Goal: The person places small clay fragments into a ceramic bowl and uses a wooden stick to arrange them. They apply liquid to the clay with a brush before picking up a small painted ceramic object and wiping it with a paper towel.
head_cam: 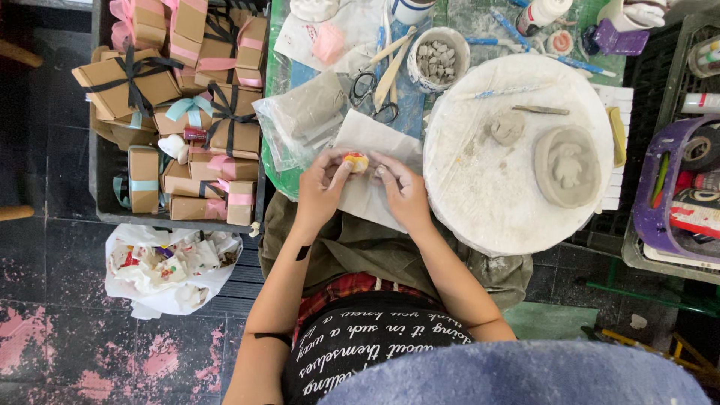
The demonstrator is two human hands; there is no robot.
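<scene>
My left hand (321, 187) and my right hand (401, 187) meet over a sheet of white paper (369, 139) at the table's near edge. Together they hold a small round yellow and red object (356, 161) between the fingertips. Just right of my hands lies a round white board (487, 187) that carries an oval grey clay dish (568, 166) with a small figure in it and a little lump of clay (508, 127).
A grey clay block in a clear bag (307, 112), scissors (373, 94), wooden tools and a cup of clay bits (440, 58) lie beyond my hands. A crate of ribboned brown boxes (180, 112) stands left, a white bag of scraps (169, 266) on the floor, a purple tray (675, 187) right.
</scene>
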